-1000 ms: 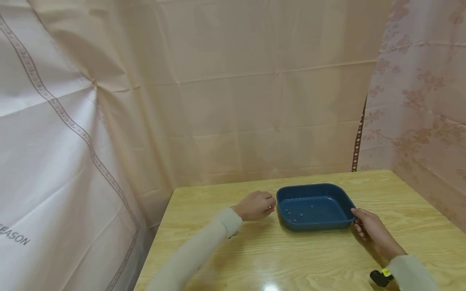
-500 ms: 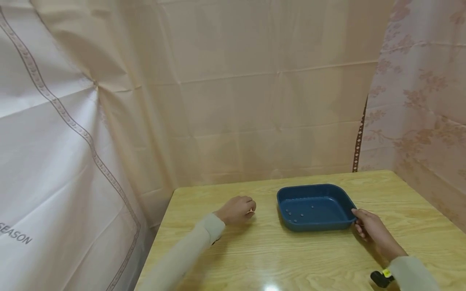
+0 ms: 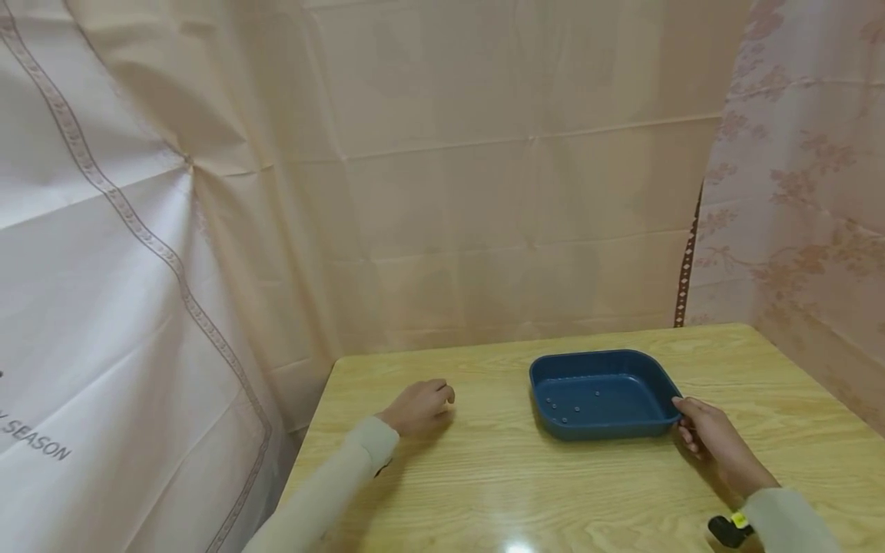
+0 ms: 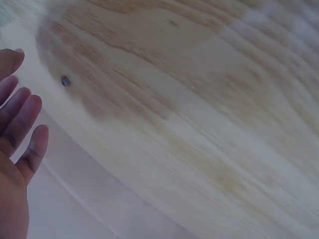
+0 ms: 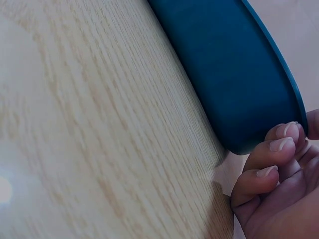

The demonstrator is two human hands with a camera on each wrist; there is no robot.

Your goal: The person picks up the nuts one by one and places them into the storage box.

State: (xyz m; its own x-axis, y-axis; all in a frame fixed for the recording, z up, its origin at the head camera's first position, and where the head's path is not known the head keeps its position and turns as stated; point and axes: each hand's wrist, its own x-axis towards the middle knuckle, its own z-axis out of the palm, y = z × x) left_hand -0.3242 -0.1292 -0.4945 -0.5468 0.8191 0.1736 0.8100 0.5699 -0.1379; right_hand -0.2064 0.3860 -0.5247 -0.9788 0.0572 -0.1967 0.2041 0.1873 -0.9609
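Note:
A dark blue rectangular tray [image 3: 615, 431] rests on the table, with several tiny metal pieces, like small nuts [image 3: 577, 409], mostly in its left part. At the tray's near right corner, my right hand [image 3: 719, 445] pinches the rim between thumb and curled fingers, also visible in the right wrist view. Well left of the tray, my left hand [image 3: 418, 407] is low over the table, its fingers loosely bent and apart. The left wrist view has one small dark metal piece [image 4: 65, 80] lying on the wood just beyond those fingertips; nothing shows between them.
The light wood-grain table [image 3: 498, 476] ends at a back edge in front of a hanging beige cloth [image 3: 442, 192]. More cloth hangs on the left and right. A black item with a yellow label [image 3: 729, 530] shows by the right sleeve.
My left hand has moved left, from beside the tray's left wall to over the left part of the table. The right hand stays on the tray's corner, and the tray stands still.

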